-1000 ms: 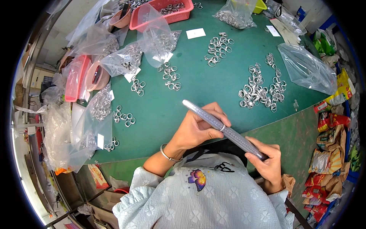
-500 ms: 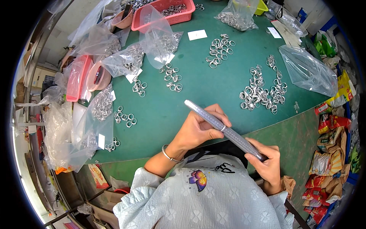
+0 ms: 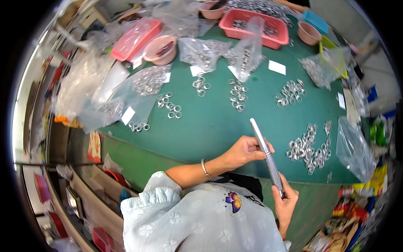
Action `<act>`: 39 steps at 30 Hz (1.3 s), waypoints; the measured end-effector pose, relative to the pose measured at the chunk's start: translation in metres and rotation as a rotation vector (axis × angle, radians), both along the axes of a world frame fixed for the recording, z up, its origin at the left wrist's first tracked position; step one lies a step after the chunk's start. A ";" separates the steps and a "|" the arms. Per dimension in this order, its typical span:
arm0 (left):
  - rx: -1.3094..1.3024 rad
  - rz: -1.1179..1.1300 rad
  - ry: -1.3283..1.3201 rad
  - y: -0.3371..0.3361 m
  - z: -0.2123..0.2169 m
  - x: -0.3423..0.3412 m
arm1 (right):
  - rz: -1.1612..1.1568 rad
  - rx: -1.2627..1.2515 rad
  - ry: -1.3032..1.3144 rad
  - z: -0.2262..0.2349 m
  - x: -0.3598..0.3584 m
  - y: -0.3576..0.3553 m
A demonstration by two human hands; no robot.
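A grey, tapered ring mandrel [image 3: 272, 169] with fine markings slants in front of my body, its tip pointing away over the table edge. My left hand [image 3: 243, 153] pinches it around the middle with thumb and fingers. At the thick near end, my right hand [image 3: 286, 201] is closed around it. Whether a ring sits on the mandrel under my left fingers is too small to tell. To the right of my hands lies a large heap of silver rings [image 3: 308, 149]. Smaller groups of rings [image 3: 238, 95] are spread farther back on the green table [image 3: 201, 130].
Clear bags of rings [image 3: 203, 54] with white paper slips [image 3: 277, 67] line the table's far side. Behind them stand a pink basket [image 3: 254, 35] and a pink bowl [image 3: 160, 49]. A flat plastic bag [image 3: 355, 149] lies at the right edge. Shelving [image 3: 79, 201] is at lower left.
The view has swung left, so the table's things appear farther right and lower. The mandrel now stands steeper in the picture. Both hands still grip it.
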State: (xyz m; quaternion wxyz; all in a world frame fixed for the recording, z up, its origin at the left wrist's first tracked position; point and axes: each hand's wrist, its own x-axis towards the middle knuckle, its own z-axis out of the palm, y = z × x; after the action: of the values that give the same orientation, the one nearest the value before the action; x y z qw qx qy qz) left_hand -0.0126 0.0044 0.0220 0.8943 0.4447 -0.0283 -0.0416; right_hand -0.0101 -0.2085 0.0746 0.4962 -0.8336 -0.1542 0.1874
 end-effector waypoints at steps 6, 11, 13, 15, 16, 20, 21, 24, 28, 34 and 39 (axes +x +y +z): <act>0.001 0.189 0.016 0.013 -0.020 -0.019 | 0.147 0.010 -0.115 -0.022 0.010 0.019; -0.025 0.306 0.034 0.020 -0.022 -0.035 | 0.239 0.053 -0.213 -0.038 0.013 0.031; -0.078 0.531 0.029 0.035 -0.035 -0.037 | 0.299 -0.015 -0.351 -0.043 0.015 0.032; -0.124 0.757 -0.097 0.077 -0.042 -0.039 | 0.356 -0.082 -0.425 -0.045 0.017 0.029; -0.043 0.785 -0.127 0.096 -0.041 -0.048 | 0.392 -0.114 -0.432 -0.043 0.020 0.026; 0.150 0.710 0.116 0.115 -0.029 -0.079 | 0.414 -0.099 -0.367 -0.057 0.028 0.020; 0.185 0.756 0.184 0.117 -0.036 -0.084 | 0.415 -0.090 -0.332 -0.059 0.029 0.021; 0.391 0.863 0.367 0.118 -0.051 -0.095 | 0.404 -0.037 -0.228 -0.058 0.025 0.030; 1.004 1.142 0.424 0.124 -0.081 -0.106 | 0.434 0.050 -0.199 -0.068 0.027 0.034; 1.301 1.306 0.485 0.135 -0.075 -0.118 | 0.370 0.020 -0.148 -0.063 0.037 0.036; 1.331 1.401 0.569 0.144 -0.062 -0.137 | 0.327 0.035 -0.120 -0.071 0.042 0.033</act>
State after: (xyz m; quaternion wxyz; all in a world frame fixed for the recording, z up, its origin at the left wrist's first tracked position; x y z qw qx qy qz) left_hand -0.1498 0.1487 -0.0399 0.2605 0.7437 0.4831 0.3817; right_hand 0.0324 -0.1750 0.0036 0.4633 -0.7985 -0.3202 0.2128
